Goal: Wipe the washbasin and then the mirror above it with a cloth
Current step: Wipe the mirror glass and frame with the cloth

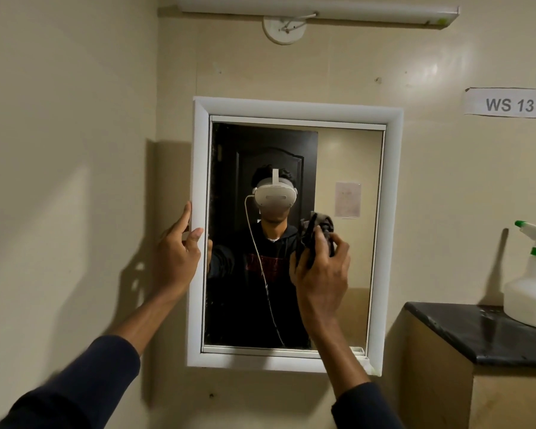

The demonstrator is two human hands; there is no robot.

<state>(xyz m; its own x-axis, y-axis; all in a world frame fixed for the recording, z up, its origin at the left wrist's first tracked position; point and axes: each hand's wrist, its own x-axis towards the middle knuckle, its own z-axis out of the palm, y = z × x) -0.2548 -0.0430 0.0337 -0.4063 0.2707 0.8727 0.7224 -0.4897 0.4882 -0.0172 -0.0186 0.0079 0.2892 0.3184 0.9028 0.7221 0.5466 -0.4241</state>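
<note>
A white-framed mirror hangs on the beige wall straight ahead. My left hand grips the frame's left edge at mid height, thumb on the front. My right hand is shut on a dark bunched cloth and presses it against the glass, right of centre. The glass reflects a person wearing a white headset and a dark door behind. The washbasin is out of view.
A white spray bottle with a green trigger stands on a black-topped counter at the lower right. A paper label reading WS 13 is on the wall. A tube light fitting runs above the mirror.
</note>
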